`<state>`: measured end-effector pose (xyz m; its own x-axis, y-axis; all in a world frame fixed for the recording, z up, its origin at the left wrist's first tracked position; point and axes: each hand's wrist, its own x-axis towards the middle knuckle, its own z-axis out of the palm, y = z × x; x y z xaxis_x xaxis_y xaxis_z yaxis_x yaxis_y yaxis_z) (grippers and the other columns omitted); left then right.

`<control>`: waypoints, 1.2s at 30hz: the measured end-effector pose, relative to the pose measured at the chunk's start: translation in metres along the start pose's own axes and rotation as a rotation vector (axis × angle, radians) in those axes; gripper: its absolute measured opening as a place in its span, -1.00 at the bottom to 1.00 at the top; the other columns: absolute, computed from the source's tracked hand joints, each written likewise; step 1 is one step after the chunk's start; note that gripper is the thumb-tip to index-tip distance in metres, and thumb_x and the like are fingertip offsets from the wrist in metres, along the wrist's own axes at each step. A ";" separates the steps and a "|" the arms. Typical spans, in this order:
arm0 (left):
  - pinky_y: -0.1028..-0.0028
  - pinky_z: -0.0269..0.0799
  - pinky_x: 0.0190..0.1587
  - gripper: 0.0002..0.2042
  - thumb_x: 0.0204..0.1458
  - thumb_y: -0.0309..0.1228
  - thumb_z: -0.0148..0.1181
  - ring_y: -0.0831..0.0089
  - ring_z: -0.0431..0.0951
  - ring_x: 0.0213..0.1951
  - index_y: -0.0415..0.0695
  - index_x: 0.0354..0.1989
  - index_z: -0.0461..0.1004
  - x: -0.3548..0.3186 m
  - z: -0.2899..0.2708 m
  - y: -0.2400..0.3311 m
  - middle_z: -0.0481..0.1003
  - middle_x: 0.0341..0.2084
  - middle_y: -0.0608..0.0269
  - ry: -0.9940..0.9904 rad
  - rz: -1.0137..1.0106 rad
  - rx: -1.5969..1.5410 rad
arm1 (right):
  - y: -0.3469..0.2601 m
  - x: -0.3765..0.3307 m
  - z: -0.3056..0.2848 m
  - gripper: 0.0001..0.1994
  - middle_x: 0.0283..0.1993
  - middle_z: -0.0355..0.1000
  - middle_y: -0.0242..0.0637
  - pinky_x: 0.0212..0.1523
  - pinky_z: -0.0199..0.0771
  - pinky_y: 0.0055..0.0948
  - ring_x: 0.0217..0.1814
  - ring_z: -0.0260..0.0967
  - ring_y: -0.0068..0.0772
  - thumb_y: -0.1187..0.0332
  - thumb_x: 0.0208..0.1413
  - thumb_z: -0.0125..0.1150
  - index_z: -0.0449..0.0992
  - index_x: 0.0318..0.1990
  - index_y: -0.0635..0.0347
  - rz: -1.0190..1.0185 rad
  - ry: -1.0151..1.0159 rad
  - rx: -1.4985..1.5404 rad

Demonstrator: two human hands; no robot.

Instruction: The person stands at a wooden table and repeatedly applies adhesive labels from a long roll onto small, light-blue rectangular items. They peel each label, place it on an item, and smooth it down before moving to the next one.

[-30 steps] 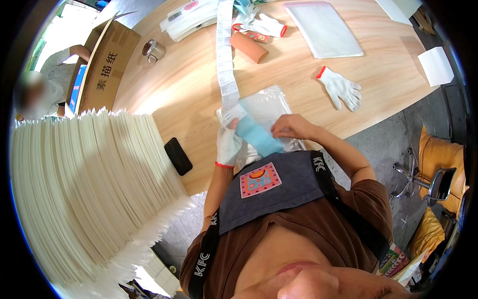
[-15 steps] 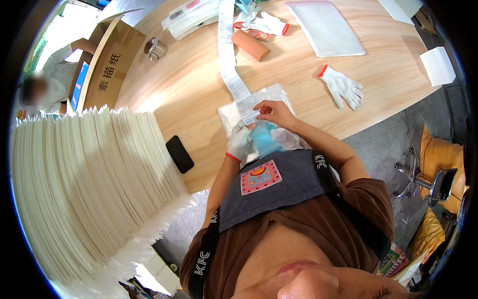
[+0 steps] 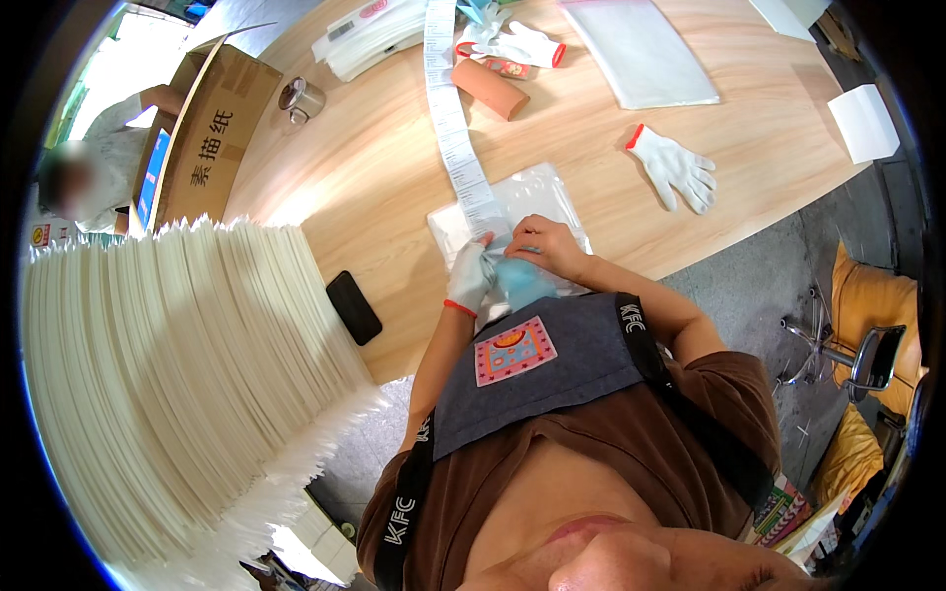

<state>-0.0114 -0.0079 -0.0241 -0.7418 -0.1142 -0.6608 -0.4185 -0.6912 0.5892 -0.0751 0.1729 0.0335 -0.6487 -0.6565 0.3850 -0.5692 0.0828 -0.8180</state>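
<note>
A long strip of white printed labels runs from the far side of the table down to my hands. Its lower end passes into a light blue piece that looks like backing. My left hand, in a white knitted glove with a red cuff, grips the strip's left edge, thumb on top. My bare right hand is closed at the strip's right edge, fingers bent; its fingertips are partly hidden. Beneath both hands lies a stack of clear plastic bags.
Tall stacked white sheets stand left, beside a black phone. Beyond are a cardboard box, glass mug, brown cardboard tube, loose gloves and a clear bag pile. Another person is behind the box.
My right hand has shifted slightly down and to the right, its fingers more curled over the strip's edge. My left hand stays at the strip. The view has shifted slightly.
</note>
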 end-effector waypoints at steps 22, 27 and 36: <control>0.25 0.51 -0.26 -0.72 0.08 -0.48 -0.05 0.20 0.52 -0.26 -0.32 -0.05 0.26 -0.022 0.018 0.006 0.44 -0.23 0.03 -0.090 0.076 -0.134 | 0.080 0.037 -0.034 -0.86 -0.49 0.46 -0.29 -0.42 0.37 -0.48 -0.49 0.40 -0.39 0.31 -0.21 0.29 0.56 -0.47 0.14 0.605 0.224 -0.119; 0.24 0.53 -0.29 -0.74 0.07 -0.48 -0.03 0.19 0.52 -0.28 -0.29 -0.07 0.28 -0.025 0.021 0.007 0.45 -0.24 0.03 -0.057 0.068 -0.153 | 0.071 0.034 -0.033 -0.90 -0.28 0.40 -0.32 -0.28 0.37 -0.44 -0.33 0.35 -0.36 0.35 -0.23 0.29 0.56 -0.47 0.05 0.510 0.202 -0.295; 0.32 0.51 -0.26 -0.75 0.09 -0.45 -0.04 0.25 0.52 -0.28 -0.33 -0.10 0.25 -0.031 0.024 0.009 0.44 -0.26 0.03 -0.086 0.075 -0.119 | 0.053 0.029 -0.039 -0.68 -0.28 0.42 -0.30 -0.37 0.38 -0.52 -0.38 0.35 -0.50 0.45 -0.25 0.34 0.51 -0.23 0.03 0.474 0.302 0.111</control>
<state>-0.0048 0.0064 0.0131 -0.8129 -0.1104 -0.5718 -0.2990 -0.7634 0.5725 -0.1443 0.1878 0.0178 -0.9450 -0.3223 0.0563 -0.1347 0.2263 -0.9647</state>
